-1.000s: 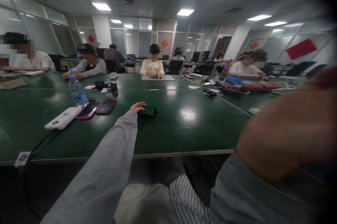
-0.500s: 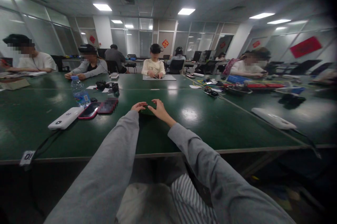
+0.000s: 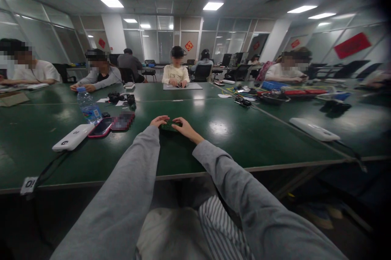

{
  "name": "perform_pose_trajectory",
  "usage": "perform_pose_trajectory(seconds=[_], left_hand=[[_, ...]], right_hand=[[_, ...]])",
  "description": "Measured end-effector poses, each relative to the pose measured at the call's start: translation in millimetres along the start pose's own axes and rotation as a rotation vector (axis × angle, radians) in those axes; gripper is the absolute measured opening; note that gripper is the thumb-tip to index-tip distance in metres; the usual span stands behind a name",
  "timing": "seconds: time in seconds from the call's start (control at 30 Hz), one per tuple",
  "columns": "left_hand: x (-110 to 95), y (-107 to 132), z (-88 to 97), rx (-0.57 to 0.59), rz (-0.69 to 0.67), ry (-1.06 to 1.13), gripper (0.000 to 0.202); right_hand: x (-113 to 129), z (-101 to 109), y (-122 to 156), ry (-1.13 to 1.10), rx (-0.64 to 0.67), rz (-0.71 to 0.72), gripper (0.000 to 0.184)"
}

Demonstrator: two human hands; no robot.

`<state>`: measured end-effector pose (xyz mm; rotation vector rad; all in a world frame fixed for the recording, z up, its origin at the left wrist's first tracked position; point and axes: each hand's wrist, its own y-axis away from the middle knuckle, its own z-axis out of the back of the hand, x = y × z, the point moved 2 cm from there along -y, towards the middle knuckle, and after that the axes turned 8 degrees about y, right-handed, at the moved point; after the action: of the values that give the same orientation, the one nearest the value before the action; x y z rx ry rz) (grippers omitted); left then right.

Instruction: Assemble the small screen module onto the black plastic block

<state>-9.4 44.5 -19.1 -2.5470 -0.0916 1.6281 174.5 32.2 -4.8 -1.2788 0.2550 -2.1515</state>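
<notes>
A small flat green board point(image 3: 169, 126) lies on the dark green table point(image 3: 232, 142), straight ahead and at arm's length. My left hand point(image 3: 159, 121) grips its left end with the fingertips. My right hand point(image 3: 184, 127) is closed over its right end and hides part of it. Both arms, in grey sleeves, stretch out over the table's near edge.
Left of my hands lie a white power bank point(image 3: 72, 137), a pink-cased phone point(image 3: 100, 127), a dark phone point(image 3: 124, 121) and a water bottle point(image 3: 87, 107). A long white device point(image 3: 314, 129) lies at the right. Several people sit along the far side.
My right arm came away from the camera, reached out and closed on the board's right end. My left hand stayed at the left end. The view has tipped slightly downward.
</notes>
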Motion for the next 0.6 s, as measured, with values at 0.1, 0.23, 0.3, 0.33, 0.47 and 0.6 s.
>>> perform_pose_trajectory(seconds=[0.1, 0.23, 0.3, 0.33, 0.47, 0.6], left_hand=[[1.3, -1.6, -0.3, -0.003, -0.003, -0.003, 0.041], [3.9, -6.0, -0.1, -0.030, -0.026, 0.026, 0.040], [4.8, -7.4, -0.3, -0.042, -0.037, 0.034, 0.038], [5.0, -7.6, -0.7, -0.046, -0.039, 0.033, 0.037], [3.3, -5.0, -4.0, -0.103, -0.019, 0.030, 0.031], [1.0, -1.8, -7.0, -0.202, 0.028, 0.007, 0.027]], right_hand=[[0.3, 0.0, 0.5, 0.017, -0.028, 0.011, 0.032], [2.6, 2.9, 1.5, 0.057, -0.063, 0.051, 0.032], [4.2, 4.6, 2.3, 0.097, -0.084, 0.097, 0.032], [4.8, 5.4, 2.8, 0.123, -0.097, 0.118, 0.032], [3.5, 6.2, 3.5, 0.229, -0.127, 0.157, 0.034], [-1.9, 4.9, 2.5, 0.271, -0.114, 0.153, 0.037]])
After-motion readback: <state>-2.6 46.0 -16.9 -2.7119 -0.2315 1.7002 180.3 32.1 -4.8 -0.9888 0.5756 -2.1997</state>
